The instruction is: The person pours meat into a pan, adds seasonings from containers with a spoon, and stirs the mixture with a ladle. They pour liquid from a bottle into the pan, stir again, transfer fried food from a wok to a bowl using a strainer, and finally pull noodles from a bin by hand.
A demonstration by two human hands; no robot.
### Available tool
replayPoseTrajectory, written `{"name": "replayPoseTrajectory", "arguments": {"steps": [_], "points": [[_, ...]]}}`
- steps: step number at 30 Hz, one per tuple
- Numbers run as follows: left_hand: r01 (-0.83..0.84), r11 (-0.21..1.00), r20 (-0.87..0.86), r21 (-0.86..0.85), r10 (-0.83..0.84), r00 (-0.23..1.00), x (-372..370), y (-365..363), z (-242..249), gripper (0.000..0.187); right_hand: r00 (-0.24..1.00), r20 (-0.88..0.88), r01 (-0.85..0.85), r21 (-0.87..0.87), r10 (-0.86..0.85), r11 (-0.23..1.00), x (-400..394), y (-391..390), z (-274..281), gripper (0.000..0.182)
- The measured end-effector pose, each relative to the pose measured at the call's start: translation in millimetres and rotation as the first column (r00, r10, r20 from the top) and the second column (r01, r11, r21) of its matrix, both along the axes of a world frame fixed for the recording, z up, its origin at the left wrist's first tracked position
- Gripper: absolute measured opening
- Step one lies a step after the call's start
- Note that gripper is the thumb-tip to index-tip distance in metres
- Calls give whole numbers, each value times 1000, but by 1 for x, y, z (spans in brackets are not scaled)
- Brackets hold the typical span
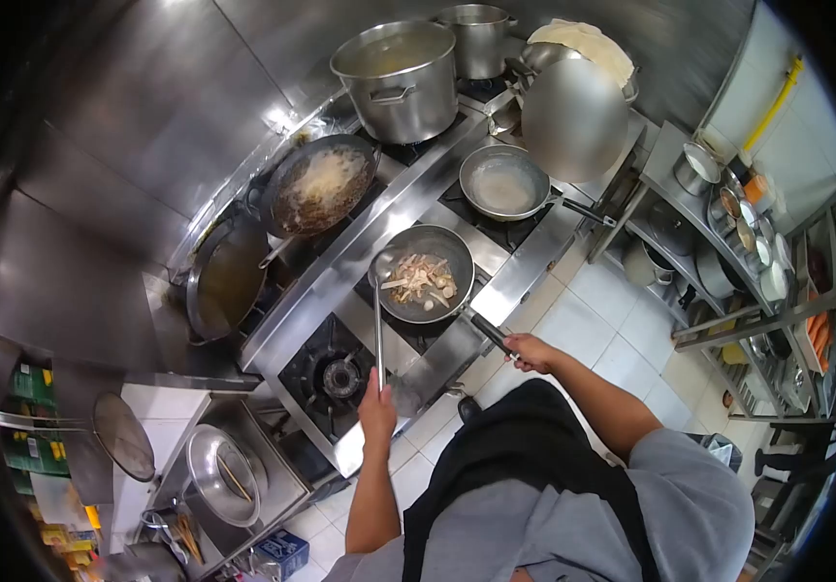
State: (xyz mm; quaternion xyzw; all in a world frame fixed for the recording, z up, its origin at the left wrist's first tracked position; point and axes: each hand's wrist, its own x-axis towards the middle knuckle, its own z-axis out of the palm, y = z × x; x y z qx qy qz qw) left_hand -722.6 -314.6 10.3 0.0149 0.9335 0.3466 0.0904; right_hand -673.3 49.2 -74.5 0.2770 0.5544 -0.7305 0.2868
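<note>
Left hand (pixel 376 412): closed round ladle (pixel 378 335), at pan (pixel 439 242) rim.
Right hand (pixel 531 353): closed round pan handle.
Pan: near stove (pixel 527 272) front edge.
Spill risk: sliced food (pixel 422 279) could escape if jerked.

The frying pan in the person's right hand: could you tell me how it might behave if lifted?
The frying pan should be stiff, as its body looks like metal. It would probably feel front-heavy, since the right hand grips only the far end of the handle. The loose food pieces would likely slide if it tilted.
</note>
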Motion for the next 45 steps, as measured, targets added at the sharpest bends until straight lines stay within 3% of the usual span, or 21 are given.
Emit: {"name": "replayPoseTrajectory", "arguments": {"steps": [2, 5, 7, 10, 13, 15, 16, 19, 21, 22, 24, 25, 28, 31, 33, 35, 37, 39, 41, 43, 45], "points": [[-71, 996, 92, -47, 75, 993, 1, 30, 2, 48, 999, 10, -45, 4, 45, 999, -2, 14, 3, 30], [-10, 990, 106, 140, -5, 994, 9, 52, 8, 48, 994, 30, -103, 31, 102, 994, -11, 26, 21, 26], [84, 995, 97, 62, -90, 991, 32, 59, 18, 48, 993, 63, -104, 37, 101, 994, -17, 38, 19, 22], [76, 995, 145, 71, -86, 986, 73, 71, 32, 49, 989, 33, -145, -3, 145, 989, -24, 60, 11, 22], [-34, 999, 224, -13, 36, 974, 74, 74, 30, 50, 968, 63, -245, -9, 245, 970, -37, 80, 13, 23], [-140, 979, 212, -150, 170, 962, 55, 91, 37, 49, 952, 37, -303, -20, 304, 953, -48, 96, 6, 23], [-205, 975, 75, -87, 212, 974, 48, 100, 26, 50, 937, 8, -349, -17, 350, 937, -54, 105, 3, 24], [-317, 945, -51, -83, 313, 948, 23, 125, -13, 50, 929, 3, -367, -115, 370, 923, -73, 130, -5, 23], [-228, 967, -62, -117, 222, 973, 8, 153, -9, 51, 919, 17, -391, -81, 393, 917, -88, 137, 3, 22], [-244, 963, -66, -116, 238, 969, 13, 158, 0, 51, 916, 32, -398, -35, 399, 917, -96, 142, 9, 22], [-122, 935, 160, -334, 184, 970, 22, 162, 48, 50, 904, 41, -426, -4, 426, 905, -106, 155, 2, 24], [-109, 912, 72, -395, 149, 986, 31, 151, 60, 49, 901, 37, -432, -5, 432, 902, -108, 161, -3, 24], [-90, 845, 163, -528, 204, 965, 37, 148, 137, 48, 904, -1, -427, -37, 428, 903, -112, 170, -9, 23], [-94, 863, 86, -497, 156, 984, 59, 134, 153, 45, 918, 21, -394, -55, 396, 917, -115, 167, -9, 16], [-69, 885, 176, -460, 168, 970, 71, 128, 143, 43, 920, 19, -391, -44, 392, 919, -110, 165, -7, 16], [-106, 900, 158, -424, 188, 969, 72, 125, 108, 42, 941, 43, -331, -74, 335, 941, -106, 161, -3, 16], [-230, 961, -99, -155, 216, 971, 71, 123, 56, 41, 935, 61, -347, -54, 350, 936, -105, 157, -1, 16], [-355, 931, -134, -84, 343, 930, 68, 142, 5, 44, 927, 71, -369, -17, 369, 929, -106, 155, -2, 15], [-463, 871, 120, -164, 483, 867, 55, 186, 4, 48, 923, 77, -375, -33, 376, 926, -104, 155, -4, 16], [-448, 883, 34, 139, 448, 894, 63, 204, -45, 50, 917, 76, -390, -37, 392, 920, -105, 154, -2, 16], [-515, 795, 239, 321, 459, 856, 72, 212, -44, 50, 921, 98, -381, 30, 376, 924, -104, 150, 2, 17]]}}
